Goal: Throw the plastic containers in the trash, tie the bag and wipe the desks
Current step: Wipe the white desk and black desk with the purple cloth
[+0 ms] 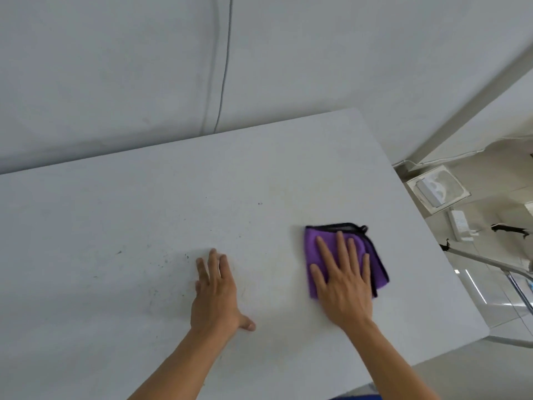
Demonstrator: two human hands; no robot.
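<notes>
Right hand [344,284] flat on folded purple cloth [323,243], fingers spread, on white desk [115,226]. Left hand [215,293] flat on desk, fingers close together.

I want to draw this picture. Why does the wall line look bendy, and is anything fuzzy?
Head view: the wide lens curves the wall seam and the desk edges. Head view: the cloth edge by the right hand looks slightly smeared. Head view: light is soft and even, with only a faint shadow under the left hand.
</notes>
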